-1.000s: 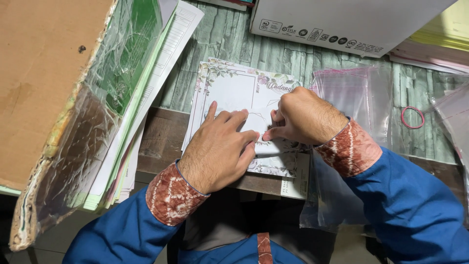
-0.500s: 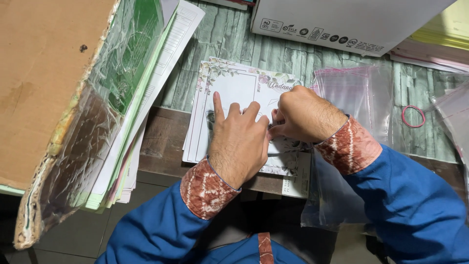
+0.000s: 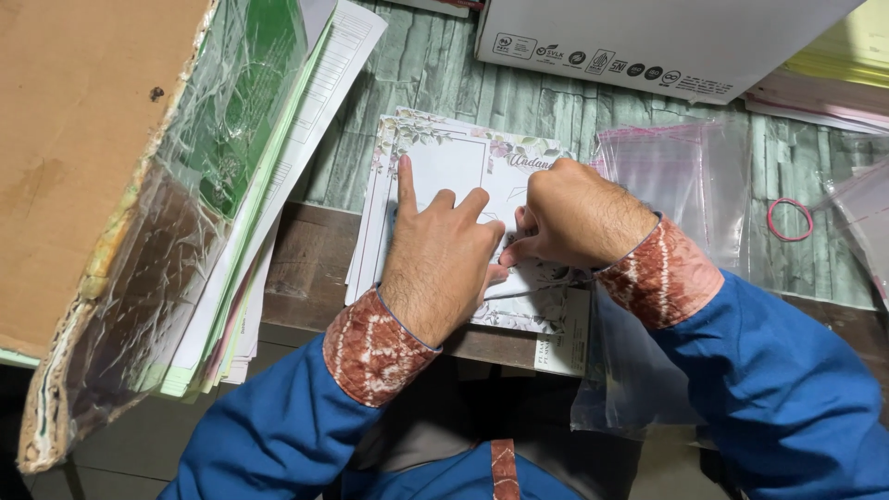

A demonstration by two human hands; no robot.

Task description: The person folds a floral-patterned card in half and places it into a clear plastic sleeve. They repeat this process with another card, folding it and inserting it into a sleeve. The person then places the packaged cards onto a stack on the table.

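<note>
Left hand (image 3: 443, 264) lies palm down on the stack of floral-bordered cards (image 3: 444, 162), index finger stretched out straight toward the far edge, the other fingers loosely bent and pressing the top sheet. Right hand (image 3: 574, 215) sits just to the right of it, touching it at the thumb side, curled into a loose fist with fingertips tucked under; what it pinches cannot be told, though a thin pale strip of paper shows between the two hands at the near edge. Both wrists wear rust-patterned cuffs under blue sleeves. The cards lie in the middle of the scene, slightly fanned, straddling a dark wooden ledge (image 3: 310, 268) at the near side and a green plank-patterned surface (image 3: 435, 69) at the far side; the top card has a white centre and a leaf-and-flower border. Just right of the cards, partly under the right wrist, lie clear plastic bags (image 3: 681, 176) with a pink seal strip; more clear plastic hangs off the near edge beneath the right forearm. Further right, well apart from the hands, a red rubber band (image 3: 789, 219) rests on the green surface. At far right top, a white cardboard box (image 3: 648, 37). On the left, a tilted pile of papers and green sheets in crinkled plastic wrap (image 3: 185, 231), with a brown cardboard sheet (image 3: 74, 139) on top.
</note>
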